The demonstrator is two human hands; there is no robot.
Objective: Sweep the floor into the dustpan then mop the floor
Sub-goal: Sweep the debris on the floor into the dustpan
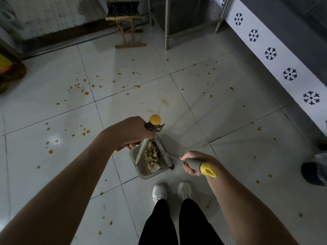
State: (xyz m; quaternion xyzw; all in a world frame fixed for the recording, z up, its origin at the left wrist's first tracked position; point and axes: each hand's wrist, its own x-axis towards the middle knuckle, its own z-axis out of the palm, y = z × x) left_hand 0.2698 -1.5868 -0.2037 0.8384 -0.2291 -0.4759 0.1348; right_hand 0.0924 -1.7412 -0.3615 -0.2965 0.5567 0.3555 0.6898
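A grey dustpan (141, 169) stands on the tiled floor just ahead of my feet, with a heap of pale scraps (152, 157) inside it. My left hand (134, 132) grips the dustpan's upright handle, which ends in a yellow knob (155, 119). My right hand (193, 162) holds the broom's grey handle with a yellow end (208, 169), to the right of the pan. The broom's head is mostly hidden at the pan's right edge. Several orange spots (85, 85) dot the white tiles (221, 106).
A small wooden stool (126, 25) stands at the back wall, a metal table leg (166, 23) beside it. A patterned white cabinet edge (270, 53) runs along the right. A dark bin (315, 172) sits at far right, a colourful object (8, 71) at far left.
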